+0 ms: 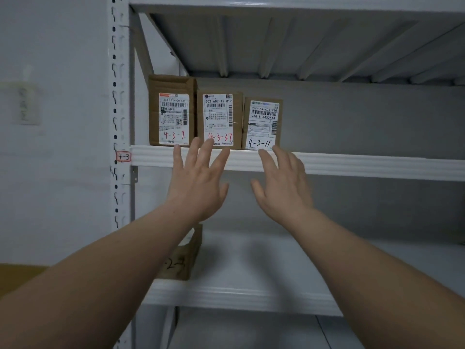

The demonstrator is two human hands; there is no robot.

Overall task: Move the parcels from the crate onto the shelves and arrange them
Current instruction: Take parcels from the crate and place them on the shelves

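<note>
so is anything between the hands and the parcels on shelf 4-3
Nothing visible does. The left hand, open, overlaps the bottoms of parcel 4-3-9 and parcel 4-3-37; the right hand, open, sits just under parcel 4-3-11.

White metal rack stood against a pale grey wall, slotted upright at its left carried a red-boxed tag marked 4-3, blurred paper notice hung on the wall, light was dim.

Three brown labelled parcels stand upright, side by side, left on the shelf.
</note>
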